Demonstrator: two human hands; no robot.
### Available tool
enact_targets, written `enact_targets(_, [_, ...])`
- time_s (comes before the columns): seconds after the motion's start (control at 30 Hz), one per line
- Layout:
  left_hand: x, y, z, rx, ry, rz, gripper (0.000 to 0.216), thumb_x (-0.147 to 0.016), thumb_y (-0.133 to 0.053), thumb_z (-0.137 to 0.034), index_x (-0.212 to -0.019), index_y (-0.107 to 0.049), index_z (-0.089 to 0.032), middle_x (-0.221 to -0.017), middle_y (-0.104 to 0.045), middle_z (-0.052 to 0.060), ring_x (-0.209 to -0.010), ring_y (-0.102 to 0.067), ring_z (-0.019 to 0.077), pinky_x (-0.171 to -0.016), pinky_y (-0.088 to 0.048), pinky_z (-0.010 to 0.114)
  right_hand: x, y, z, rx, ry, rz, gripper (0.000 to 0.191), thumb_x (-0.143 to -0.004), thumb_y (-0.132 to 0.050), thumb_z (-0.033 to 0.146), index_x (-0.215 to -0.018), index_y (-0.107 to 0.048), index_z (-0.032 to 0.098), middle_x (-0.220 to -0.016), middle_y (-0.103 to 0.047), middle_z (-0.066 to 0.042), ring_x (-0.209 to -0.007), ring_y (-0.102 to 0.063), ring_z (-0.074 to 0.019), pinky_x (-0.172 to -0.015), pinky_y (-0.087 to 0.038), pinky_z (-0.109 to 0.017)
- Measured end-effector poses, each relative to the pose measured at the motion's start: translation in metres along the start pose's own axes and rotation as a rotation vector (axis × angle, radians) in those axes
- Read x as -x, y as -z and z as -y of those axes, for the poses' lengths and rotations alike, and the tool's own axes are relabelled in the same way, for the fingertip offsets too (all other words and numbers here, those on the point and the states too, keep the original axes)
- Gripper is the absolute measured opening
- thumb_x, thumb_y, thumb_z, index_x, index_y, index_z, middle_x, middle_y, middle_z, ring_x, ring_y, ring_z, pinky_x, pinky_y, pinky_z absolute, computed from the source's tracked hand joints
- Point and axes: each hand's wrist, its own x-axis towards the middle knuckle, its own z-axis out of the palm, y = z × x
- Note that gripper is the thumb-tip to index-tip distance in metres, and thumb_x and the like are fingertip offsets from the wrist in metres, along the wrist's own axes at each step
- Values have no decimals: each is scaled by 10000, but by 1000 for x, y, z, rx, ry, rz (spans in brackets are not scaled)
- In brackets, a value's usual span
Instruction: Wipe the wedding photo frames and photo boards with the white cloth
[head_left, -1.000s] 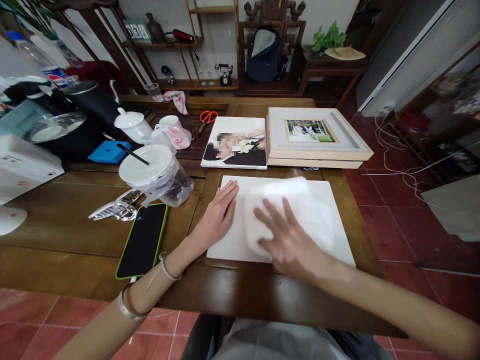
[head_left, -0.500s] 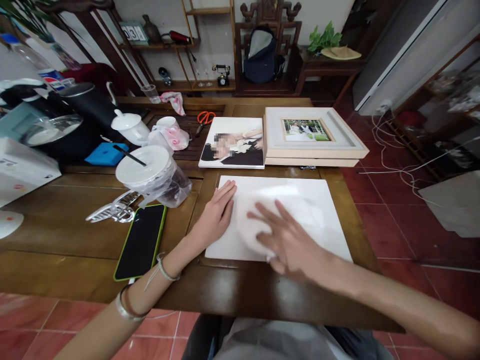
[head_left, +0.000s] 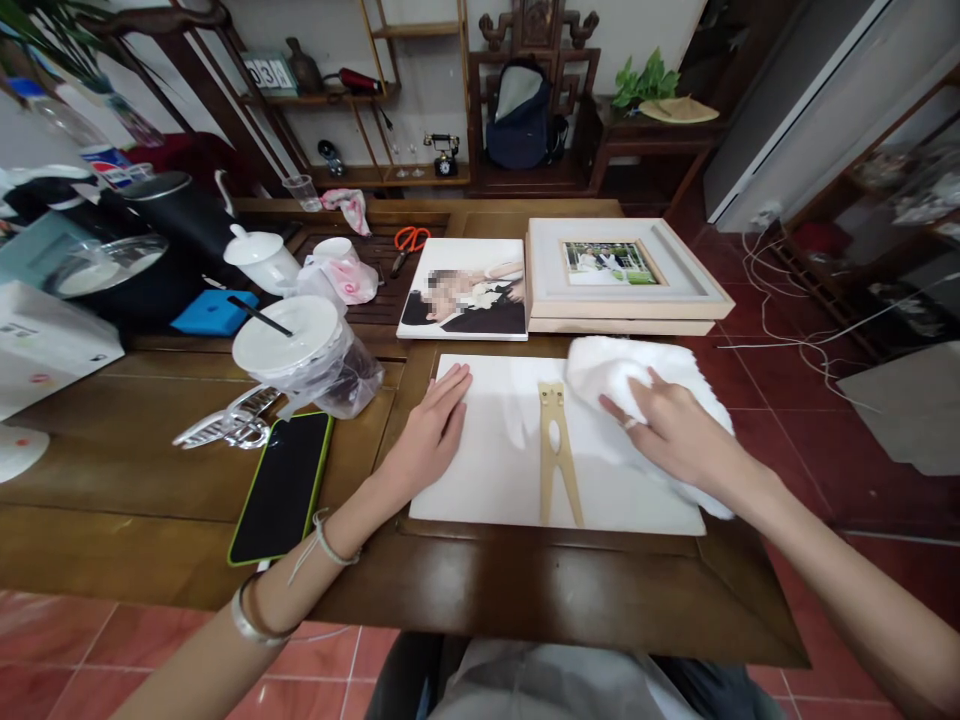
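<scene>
A white rectangular board [head_left: 487,455] lies flat before me on the table. My left hand [head_left: 437,430] rests on its left edge, fingers stretched out flat and nothing held. On the board's middle is a gold, two-legged flat piece [head_left: 553,420] with an oval hole, like a frame's stand. Over the right part, my right hand [head_left: 671,425] presses a white cloth [head_left: 611,365] against the board. The cloth bunches under the fingers and hangs past the right edge. The fingers are partly bent into the fabric.
Behind the board are a photo panel [head_left: 469,295] and stacked white frames [head_left: 540,275]. To the left stand a lidded cup [head_left: 292,340] in plastic, a phone [head_left: 281,490] and a silver ornament [head_left: 229,420]. Orange-handled scissors [head_left: 411,240] lie farther back. The table edge [head_left: 772,590] is at right.
My right hand has moved right with the white cloth, from the board's middle to its right side. The gold piece now shows uncovered. My left hand has stayed put.
</scene>
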Motion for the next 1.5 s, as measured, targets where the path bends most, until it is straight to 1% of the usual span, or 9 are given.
enact_targets(0.17, [0,0,0,2,2,-12,428,-977,-370,-238,-1359,-514,-109,-1457,-485,157,-1413,-376,240,-1188,-278,485,58,-16,3,40,102,-146,174,-698,-449,62,-779,-551,178,-1213,-631,-246,-1241,-530,-375,-1060,-375,-601])
enact_targets(0.27, [0,0,-1,-1,5,-12,425,-976,-373,-245,-1356,-520,-125,-1452,-492,153,-1408,-384,244,-1186,-280,493,92,-24,27,-95,233,-133,162,-593,-472,49,-646,-535,189,-1440,-483,-198,-1432,-267,-362,-1154,-207,-637])
enact_targets(0.4, [0,0,-1,1,5,-3,424,-976,-373,-251,-1358,-518,-140,-1449,-496,153,-1407,-386,247,-1183,-277,505,113,-24,45,-231,353,-62,151,-516,-469,60,-565,-495,201,-1504,-425,-110,-1447,-229,-343,-1182,-141,-631])
enact_targets(0.67, [0,-1,0,21,-3,9,431,-989,-344,-262,-1385,-490,-173,-1478,-464,139,-1427,-350,243,-1184,-259,520,50,-16,16,-144,239,-133,178,-673,-454,37,-716,-551,179,-1324,-572,-254,-1399,-346,-343,-1134,-319,-585])
enact_targets(0.8, [-1,0,0,20,9,26,439,-995,-328,-269,-1392,-480,-157,-1486,-452,145,-1433,-339,241,-1190,-246,512,-10,-16,38,-92,114,-129,215,-740,-474,69,-888,-627,101,-1132,-670,-251,-1384,-359,-380,-1120,-266,-643])
enact_targets(0.93, [-1,1,0,38,10,28,436,-994,-339,-276,-1392,-480,-168,-1487,-453,137,-1432,-340,243,-1192,-243,509,-51,-26,70,-10,213,-62,304,-781,-579,156,-1067,-663,100,-1379,-520,-247,-1388,-310,-448,-1088,-198,-729])
enact_targets(1.23, [0,0,3,25,-17,29,438,-989,-339,-242,-1404,-463,-178,-1499,-436,134,-1440,-324,233,-1193,-245,509,42,-40,122,-46,628,-170,165,-881,-604,329,-820,-704,213,-1380,-546,-177,-1308,-453,-411,-1072,-269,-723])
enact_targets(1.37, [0,0,2,30,-17,21,437,-990,-347,-257,-1402,-468,-177,-1493,-443,141,-1436,-332,240,-1191,-243,514,66,-31,128,-153,598,-62,109,-834,-626,300,-828,-716,239,-1433,-497,-165,-1336,-407,-431,-1052,-290,-726])
enact_targets(1.5, [0,0,2,34,-14,25,434,-992,-345,-273,-1400,-473,-193,-1493,-445,132,-1434,-334,247,-1186,-246,528,43,-28,110,-234,440,-57,192,-731,-611,190,-896,-709,198,-1461,-454,-197,-1389,-338,-394,-1111,-189,-701])
